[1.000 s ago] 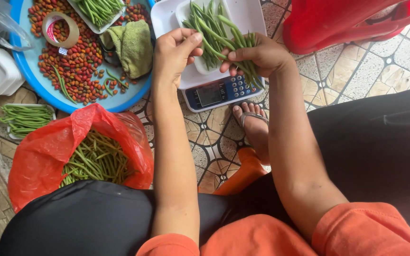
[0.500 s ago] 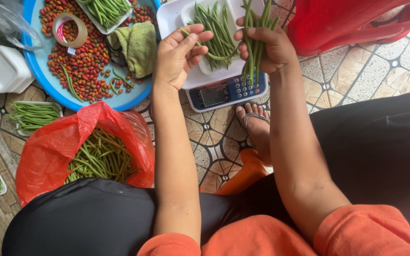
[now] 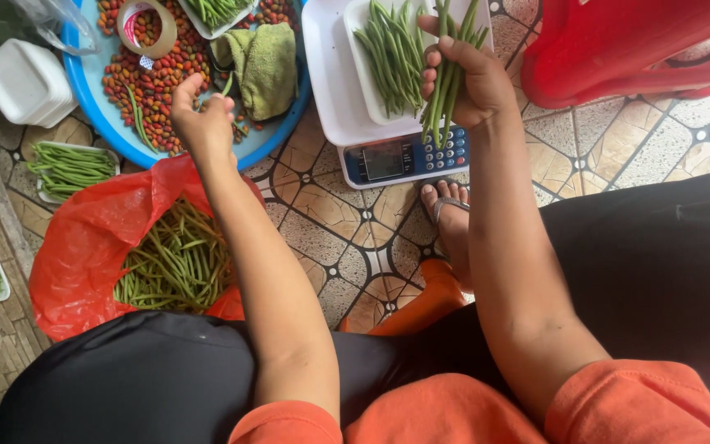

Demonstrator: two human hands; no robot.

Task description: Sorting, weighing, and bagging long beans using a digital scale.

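Right hand: you are clamping green bean bunch above foam tray's right edge on digital scale. Left hand: loosely closed, seemingly empty, hovering near red bag's top edge. Keeping stems aligned advisable.

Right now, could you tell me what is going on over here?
A person sitting on a tiled floor is sorting green beans. The right hand grips a small bunch of beans above a white tray of beans that sits on a scale. The left hand hovers, loosely curled, over the edge of a blue basin of small red fruits, just above a red bag full of beans.
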